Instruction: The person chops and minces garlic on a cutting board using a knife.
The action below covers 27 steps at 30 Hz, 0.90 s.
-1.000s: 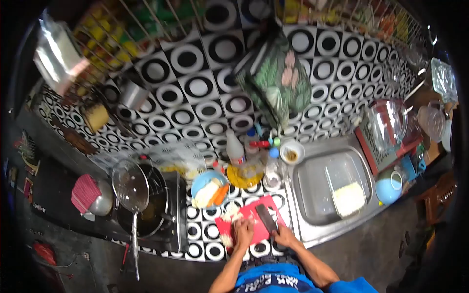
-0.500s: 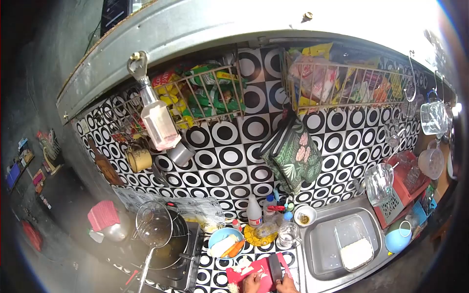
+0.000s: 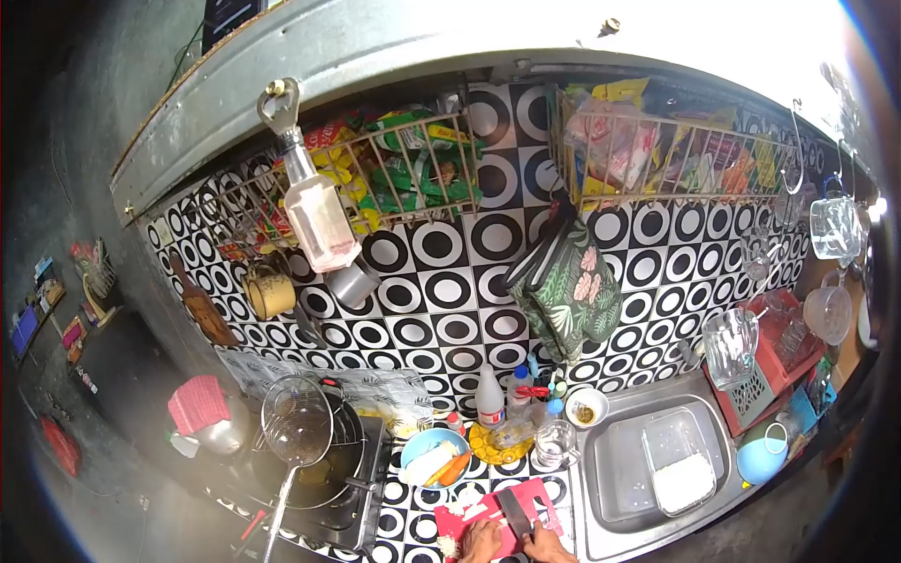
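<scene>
At the bottom of the head view a red cutting board [image 3: 541, 494] lies on the tiled counter, with pale chopped pieces [image 3: 465, 503] on its left part. My right hand [image 3: 544, 544] is closed round the handle of a wide-bladed knife [image 3: 513, 511], whose blade rests over the board. My left hand [image 3: 482, 540] lies on the board just left of the blade, fingers bent; whatever may be under them is hidden. Behind the board stands a blue bowl [image 3: 409, 451] holding carrots [image 3: 455, 468] and a white vegetable [image 3: 430, 464].
A stove with a pan [image 3: 319, 488] and a strainer [image 3: 297, 427] is at left. Bottles [image 3: 490, 399] and a glass mug [image 3: 556, 443] stand behind the board. To the right is a sink [image 3: 615, 469] holding a clear container [image 3: 683, 483]. Wire baskets [image 3: 676, 155] hang above.
The view has tilted upward since a second ago, so the hands and board appear lower. Since the half-second frame, the knife blade has tilted leftward and the hands show slightly more.
</scene>
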Tool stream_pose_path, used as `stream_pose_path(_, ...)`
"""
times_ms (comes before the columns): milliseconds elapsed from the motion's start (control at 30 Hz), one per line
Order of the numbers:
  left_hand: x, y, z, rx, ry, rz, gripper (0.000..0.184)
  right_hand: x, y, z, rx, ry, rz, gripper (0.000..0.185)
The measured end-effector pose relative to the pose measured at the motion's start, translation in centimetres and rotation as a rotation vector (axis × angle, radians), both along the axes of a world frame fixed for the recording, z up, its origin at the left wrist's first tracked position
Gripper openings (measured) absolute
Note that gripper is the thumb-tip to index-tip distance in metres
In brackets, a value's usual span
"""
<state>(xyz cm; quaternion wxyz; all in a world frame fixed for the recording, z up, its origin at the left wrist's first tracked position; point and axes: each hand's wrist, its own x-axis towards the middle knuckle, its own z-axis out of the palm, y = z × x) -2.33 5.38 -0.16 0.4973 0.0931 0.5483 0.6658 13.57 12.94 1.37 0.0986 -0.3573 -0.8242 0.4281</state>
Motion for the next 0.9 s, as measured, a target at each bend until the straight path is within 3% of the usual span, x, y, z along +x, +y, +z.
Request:
stream_pose_path(33,-0.1,0.0,-1.3,-0.013,-0.019,0.051,0.027,-0.1,0.1,-0.8,0.010,-0.001,0.030,0.034)
stream_pose_path(133,-0.6,-3.0,-1.3,-0.167,1.756,-0.155,0.029,-1.1,-1.2,-1.8,0.103,0.037,-0.008,0.033)
stream_pose_path(167,-1.9,-3.9,-7.9,-0.382,1.093,-0.450,0.029,-1.4,-1.7,2.6,0.000,-0.051,-0.030,0.036)
stream_pose_path(267,0.5,-6.6,-2.3,-0.383,1.449,-0.168,0.027,-1.4,-2.0,4.1,0.047,-0.184,0.212,0.041)
stream_pose_path(400,1.0,-7.8,2.0,-0.515,1.299,-0.124,0.024,-2.2,-2.4,0.5,0.103,-0.217,0.243,0.043)
stream_pose_path(533,0.2,-7.8,-2.8,-0.480,1.430,-0.120,0.022,-2.4,-1.9,1.0,0.163,-0.165,0.211,0.042)
stream_pose_path(567,0.2,-8.0,-5.4,-0.486,1.475,-0.134,0.022,-2.9,-0.5,4.2,0.034,-0.412,0.393,0.056)
stream_pose_path(600,0.4,-7.2,-3.9,-0.579,1.525,-0.131,0.028,-2.8,-0.4,4.1,0.047,-0.426,0.458,0.058)
stream_pose_path(633,0.5,-7.0,-2.2,-0.472,1.550,-0.094,0.014,-2.6,-0.4,4.0,0.055,-0.378,0.453,0.057)
stream_pose_path(667,0.4,-6.9,-3.3,-0.544,1.543,-0.221,0.015,-2.3,0.0,3.6,0.067,-0.233,0.513,0.058)
stream_pose_path(700,1.0,-6.7,-1.6,-0.537,1.509,-0.197,0.016,-2.3,-0.1,2.4,0.074,-0.301,0.492,0.059)
stream_pose_path(733,1.2,-6.6,-2.8,-0.589,1.523,-0.221,0.018,-1.4,-0.5,1.5,0.267,-0.112,0.487,0.054)
stream_pose_path(800,1.8,-6.2,-0.2,-0.618,1.476,-0.263,0.021,-2.0,-0.7,1.6,0.199,-0.200,0.498,0.049)
stream_pose_path(833,2.0,-6.3,-2.0,-0.601,1.490,-0.244,0.022,-2.1,-1.1,1.9,0.138,-0.326,0.481,0.050)
stream_pose_path(900,2.3,-5.8,-1.1,-0.578,1.502,-0.210,0.018,-1.5,-1.3,2.5,0.121,-0.305,0.455,0.053)
